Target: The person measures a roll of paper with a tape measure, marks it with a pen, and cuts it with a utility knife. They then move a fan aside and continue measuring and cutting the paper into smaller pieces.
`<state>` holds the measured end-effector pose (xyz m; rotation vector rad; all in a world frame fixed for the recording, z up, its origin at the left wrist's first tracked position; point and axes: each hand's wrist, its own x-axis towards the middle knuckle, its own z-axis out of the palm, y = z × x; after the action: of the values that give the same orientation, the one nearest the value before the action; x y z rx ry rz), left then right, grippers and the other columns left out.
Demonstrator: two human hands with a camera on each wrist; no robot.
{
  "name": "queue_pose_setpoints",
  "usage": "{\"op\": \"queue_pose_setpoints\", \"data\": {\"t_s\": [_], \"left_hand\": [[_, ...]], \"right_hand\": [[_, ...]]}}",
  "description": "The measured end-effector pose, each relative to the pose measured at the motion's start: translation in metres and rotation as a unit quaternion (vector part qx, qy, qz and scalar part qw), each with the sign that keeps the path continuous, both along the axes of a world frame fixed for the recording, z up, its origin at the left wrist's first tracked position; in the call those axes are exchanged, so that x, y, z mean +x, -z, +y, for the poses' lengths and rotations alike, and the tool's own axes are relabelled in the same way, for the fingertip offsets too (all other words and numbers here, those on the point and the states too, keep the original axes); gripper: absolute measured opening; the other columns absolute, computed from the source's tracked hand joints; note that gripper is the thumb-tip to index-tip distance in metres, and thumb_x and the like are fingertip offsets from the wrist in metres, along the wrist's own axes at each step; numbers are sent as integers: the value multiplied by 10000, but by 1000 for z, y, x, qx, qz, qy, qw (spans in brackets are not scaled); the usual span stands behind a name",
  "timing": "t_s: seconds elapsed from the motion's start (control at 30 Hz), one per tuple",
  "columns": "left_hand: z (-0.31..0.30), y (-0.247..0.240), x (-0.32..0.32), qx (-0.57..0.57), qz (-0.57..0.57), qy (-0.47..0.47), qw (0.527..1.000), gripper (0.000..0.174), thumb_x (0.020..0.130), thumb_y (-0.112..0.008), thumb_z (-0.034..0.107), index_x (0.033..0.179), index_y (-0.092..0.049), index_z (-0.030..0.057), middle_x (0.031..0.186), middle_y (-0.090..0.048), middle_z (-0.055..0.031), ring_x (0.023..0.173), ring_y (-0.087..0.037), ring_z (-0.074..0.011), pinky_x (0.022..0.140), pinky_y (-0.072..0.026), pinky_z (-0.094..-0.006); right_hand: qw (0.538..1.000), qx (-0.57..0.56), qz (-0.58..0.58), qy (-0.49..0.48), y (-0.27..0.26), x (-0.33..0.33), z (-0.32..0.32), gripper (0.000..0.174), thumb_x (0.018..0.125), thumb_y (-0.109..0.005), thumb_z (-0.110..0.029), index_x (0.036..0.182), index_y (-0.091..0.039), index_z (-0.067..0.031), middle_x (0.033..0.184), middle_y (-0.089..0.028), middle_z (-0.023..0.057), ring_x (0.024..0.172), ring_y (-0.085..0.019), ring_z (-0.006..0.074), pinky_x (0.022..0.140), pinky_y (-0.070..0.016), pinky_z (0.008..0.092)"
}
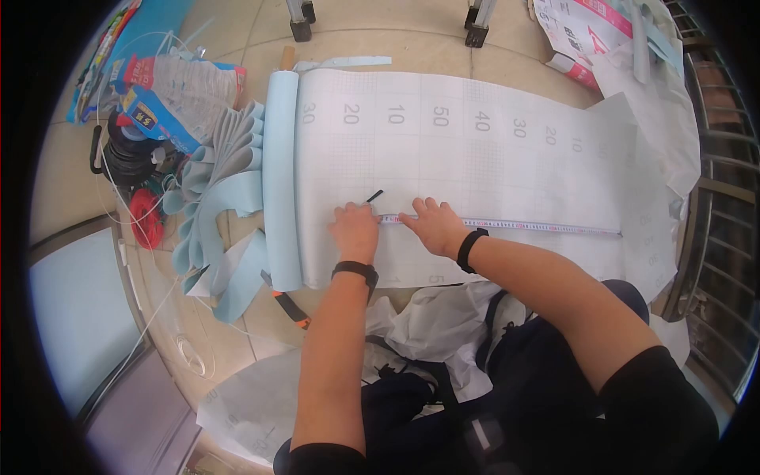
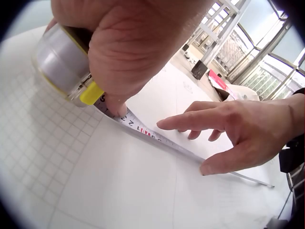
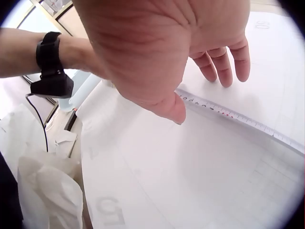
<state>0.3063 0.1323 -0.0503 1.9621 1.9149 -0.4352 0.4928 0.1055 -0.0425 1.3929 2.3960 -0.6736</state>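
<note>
A white sheet with printed grid and numbers (image 1: 507, 166) lies on the floor, its left end rolled into a light blue roll (image 1: 280, 182). A tape measure's strip (image 1: 538, 226) is drawn out across it toward the right. The left hand (image 1: 355, 232) grips the tape case (image 2: 59, 62), which has a yellow part, with the thumb down on the strip. The right hand (image 1: 437, 227) is spread over the strip, fingers extended, thumb at its near edge (image 3: 157, 62); whether it touches is unclear. A black thin object (image 1: 375, 195) lies beside the left hand.
Curled light blue strips (image 1: 214, 206), a plastic bag (image 1: 186, 95) and a red coil (image 1: 146, 218) lie left of the roll. Metal legs (image 1: 300, 24) stand beyond the sheet. A metal railing (image 1: 724, 158) runs along the right. Crumpled white paper (image 1: 427, 324) lies by the person's legs.
</note>
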Motion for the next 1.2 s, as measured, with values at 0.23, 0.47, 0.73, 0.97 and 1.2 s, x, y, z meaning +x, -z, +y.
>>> {"op": "queue_pose_setpoints", "data": {"t_s": [0.23,0.47,0.73,0.97,1.2], "left_hand": [[3,0,1,-33,1,-6,999,329,877,-662,388,1105,-686,152,1095,-615,-73,1100,-544,-302,840,-476,-529],[0,3,0,-18,-1,0,1000,331,874,-666,389,1096,-688,145,1086,-615,-75,1085,-547,-306,831,-476,-527],[-1,1,1,24,-7,16,1000,267,861,-675,358,1003,-698,133,1024,-617,-68,1038,-565,-282,793,-484,-502],[-1,-4,3,13,12,9,1000,259,864,-673,364,1010,-700,153,1028,-615,-53,1037,-567,-280,786,-498,-473],[-3,-7,1,17,3,21,1000,274,869,-670,374,1034,-699,157,1030,-616,-43,1035,-578,-265,768,-512,-460]], "right_hand": [[1000,18,0,10,8,-5,0,415,901,-531,-182,1314,-575,-187,1230,-511,124,1120,-525,293,830,-489,416],[1000,18,-10,23,7,-11,2,386,911,-531,-199,1293,-590,-194,1211,-531,117,1109,-542,290,825,-491,397],[999,19,-21,33,6,-15,1,359,923,-531,-222,1273,-604,-191,1248,-529,138,1113,-548,315,824,-497,415],[999,27,-20,40,13,-16,-2,347,934,-528,-245,1268,-607,-195,1252,-526,154,1115,-550,329,826,-502,431],[999,-36,-4,9,5,-8,13,482,879,-542,-145,1357,-541,-209,1234,-517,140,1096,-552,314,832,-513,422]]}}
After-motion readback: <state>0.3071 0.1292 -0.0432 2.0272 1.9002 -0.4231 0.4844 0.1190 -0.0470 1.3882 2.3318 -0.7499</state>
